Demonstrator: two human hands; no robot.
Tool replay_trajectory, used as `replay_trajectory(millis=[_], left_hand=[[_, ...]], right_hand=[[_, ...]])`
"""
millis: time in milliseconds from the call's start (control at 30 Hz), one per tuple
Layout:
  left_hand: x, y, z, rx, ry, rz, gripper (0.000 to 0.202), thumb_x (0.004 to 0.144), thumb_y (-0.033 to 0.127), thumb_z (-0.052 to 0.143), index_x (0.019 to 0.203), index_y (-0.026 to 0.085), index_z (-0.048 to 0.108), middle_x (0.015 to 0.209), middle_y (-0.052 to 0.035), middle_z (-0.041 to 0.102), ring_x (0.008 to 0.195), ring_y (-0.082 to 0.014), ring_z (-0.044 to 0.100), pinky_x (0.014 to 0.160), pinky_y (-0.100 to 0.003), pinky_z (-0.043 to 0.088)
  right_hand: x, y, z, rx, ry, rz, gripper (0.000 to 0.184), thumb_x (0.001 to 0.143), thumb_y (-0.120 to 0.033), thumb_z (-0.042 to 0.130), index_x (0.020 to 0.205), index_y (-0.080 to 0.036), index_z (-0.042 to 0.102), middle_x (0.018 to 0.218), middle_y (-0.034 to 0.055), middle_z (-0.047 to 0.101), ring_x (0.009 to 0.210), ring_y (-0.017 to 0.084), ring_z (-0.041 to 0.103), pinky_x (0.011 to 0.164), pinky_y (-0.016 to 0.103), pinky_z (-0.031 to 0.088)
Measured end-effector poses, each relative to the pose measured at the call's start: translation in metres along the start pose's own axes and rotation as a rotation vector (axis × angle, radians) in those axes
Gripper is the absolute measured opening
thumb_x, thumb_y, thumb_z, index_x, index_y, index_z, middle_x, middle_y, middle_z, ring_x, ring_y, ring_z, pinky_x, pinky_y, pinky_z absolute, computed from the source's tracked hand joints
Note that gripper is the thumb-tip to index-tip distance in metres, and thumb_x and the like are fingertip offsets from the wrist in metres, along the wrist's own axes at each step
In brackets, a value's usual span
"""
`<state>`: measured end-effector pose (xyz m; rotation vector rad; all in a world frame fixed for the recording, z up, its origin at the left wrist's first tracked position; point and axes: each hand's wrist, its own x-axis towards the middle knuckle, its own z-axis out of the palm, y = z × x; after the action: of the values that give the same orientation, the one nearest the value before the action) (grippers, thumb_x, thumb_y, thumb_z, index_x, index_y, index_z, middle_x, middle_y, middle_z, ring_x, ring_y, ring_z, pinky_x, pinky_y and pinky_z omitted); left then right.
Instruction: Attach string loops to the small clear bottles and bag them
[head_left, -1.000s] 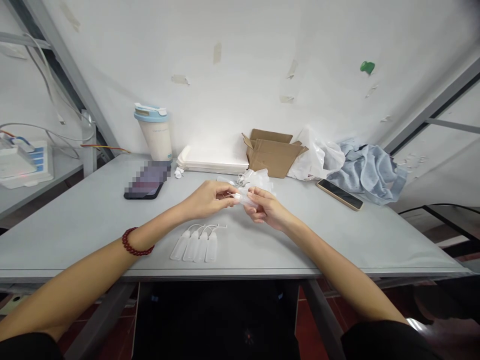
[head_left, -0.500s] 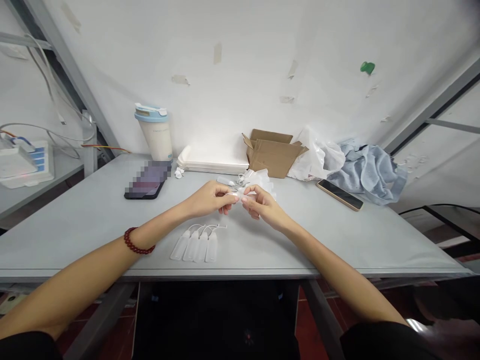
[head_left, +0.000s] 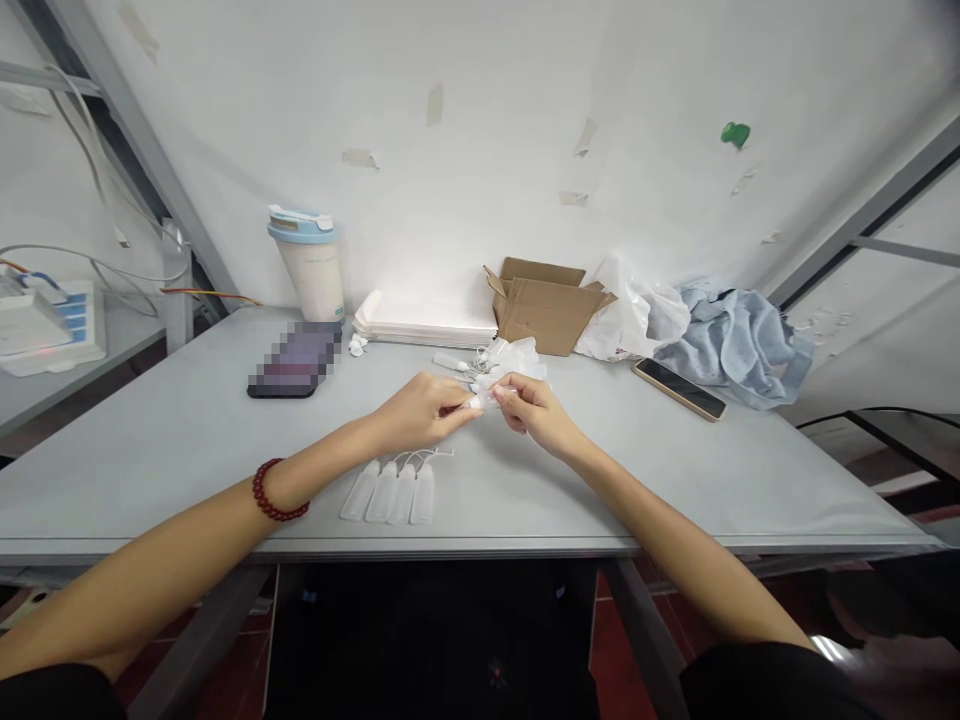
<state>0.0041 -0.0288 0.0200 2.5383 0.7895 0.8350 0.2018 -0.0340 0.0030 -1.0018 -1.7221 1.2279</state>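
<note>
My left hand (head_left: 427, 410) is closed, its thumb and fingertips pinching a small translucent white plastic tag (head_left: 478, 402). Close against it, my right hand (head_left: 536, 410) pinches the same piece from the right; its exact shape is mostly covered by my fingers. Just behind my fingertips lies a loose pile of similar translucent tags (head_left: 525, 353) with thin white loops. In front of my left hand, several tags (head_left: 403, 495) lie side by side in a row, their thin loops pointing away from me.
At the back stand a cup with a blue lid (head_left: 307, 265), a stack of white trays (head_left: 424, 322), an open cardboard box (head_left: 546, 310) and a white plastic bag (head_left: 626, 310). Phones lie at left (head_left: 295, 362) and right (head_left: 679, 388), near a blue cloth (head_left: 742, 340).
My left hand has turned, its knuckles now more on top, and moved slightly right and nearer to me. My right hand has shifted a little toward me. The row of tags is unmoved.
</note>
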Motion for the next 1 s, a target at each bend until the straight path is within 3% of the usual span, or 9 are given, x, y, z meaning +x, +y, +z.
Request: replay_trajectory(millis=[133, 300, 433, 533, 633, 800, 1000], left_hand=[[0.0, -0.001, 0.001, 0.004, 0.032, -0.04, 0.036, 0.087, 0.029, 0.048, 0.053, 0.017, 0.045, 0.053, 0.0014, 0.046, 0.051, -0.0102, 0.038, 0.052, -0.026, 0.029], [0.003, 0.0, -0.007, -0.336, -0.138, -0.29, 0.036, 0.089, 0.037, 0.048, 0.065, 0.014, 0.06, 0.061, -0.0009, 0.061, 0.054, -0.0105, 0.054, 0.052, -0.021, 0.041], [0.006, 0.002, -0.01, -0.533, -0.199, -0.409, 0.033, 0.087, 0.038, 0.053, 0.067, 0.013, 0.06, 0.061, -0.002, 0.062, 0.055, -0.0122, 0.06, 0.054, -0.022, 0.048], [0.006, 0.003, -0.009, -0.612, -0.205, -0.424, 0.033, 0.088, 0.038, 0.052, 0.067, 0.013, 0.06, 0.056, -0.0013, 0.06, 0.053, -0.0124, 0.06, 0.054, -0.023, 0.049], [0.004, 0.003, -0.009, -0.523, -0.167, -0.366, 0.033, 0.088, 0.037, 0.052, 0.065, 0.014, 0.059, 0.056, -0.0013, 0.061, 0.053, -0.0125, 0.06, 0.054, -0.023, 0.047], [-0.001, 0.001, -0.003, -0.073, -0.052, -0.109, 0.036, 0.091, 0.031, 0.045, 0.059, 0.016, 0.054, 0.056, -0.0006, 0.057, 0.052, -0.0106, 0.05, 0.052, -0.023, 0.036], [-0.006, -0.009, 0.005, 0.388, 0.019, 0.188, 0.029, 0.095, 0.023, 0.034, 0.077, 0.015, 0.056, 0.068, -0.0046, 0.055, 0.056, -0.0135, 0.044, 0.053, -0.026, 0.032]], right_hand=[[0.001, 0.001, 0.002, 0.036, 0.027, -0.005, 0.039, 0.08, -0.056, 0.056, 0.08, -0.018, 0.051, 0.047, -0.0095, 0.032, 0.043, 0.006, 0.027, 0.044, 0.022, 0.023], [0.001, 0.004, 0.003, 0.022, 0.038, -0.055, 0.039, 0.081, -0.055, 0.056, 0.093, -0.018, 0.051, 0.051, -0.0091, 0.035, 0.045, 0.008, 0.032, 0.045, 0.022, 0.027], [0.0, 0.005, 0.002, -0.134, 0.069, -0.102, 0.038, 0.085, -0.054, 0.051, 0.097, -0.018, 0.054, 0.053, -0.0073, 0.038, 0.048, 0.009, 0.035, 0.048, 0.023, 0.028], [-0.001, 0.004, 0.002, -0.312, 0.107, -0.178, 0.034, 0.088, -0.051, 0.047, 0.091, -0.018, 0.056, 0.055, -0.0057, 0.039, 0.05, 0.009, 0.034, 0.051, 0.023, 0.027], [-0.001, 0.003, 0.001, -0.414, 0.101, -0.23, 0.035, 0.09, -0.05, 0.043, 0.082, -0.018, 0.056, 0.056, -0.0039, 0.042, 0.053, 0.01, 0.037, 0.053, 0.024, 0.028], [-0.001, 0.004, 0.001, -0.386, 0.075, -0.175, 0.044, 0.089, -0.057, 0.04, 0.07, -0.019, 0.05, 0.054, -0.0036, 0.04, 0.053, 0.01, 0.036, 0.052, 0.024, 0.027], [-0.001, 0.003, 0.002, -0.25, 0.024, -0.03, 0.051, 0.084, -0.066, 0.042, 0.065, -0.018, 0.049, 0.044, -0.0066, 0.034, 0.044, 0.008, 0.03, 0.047, 0.023, 0.024]])
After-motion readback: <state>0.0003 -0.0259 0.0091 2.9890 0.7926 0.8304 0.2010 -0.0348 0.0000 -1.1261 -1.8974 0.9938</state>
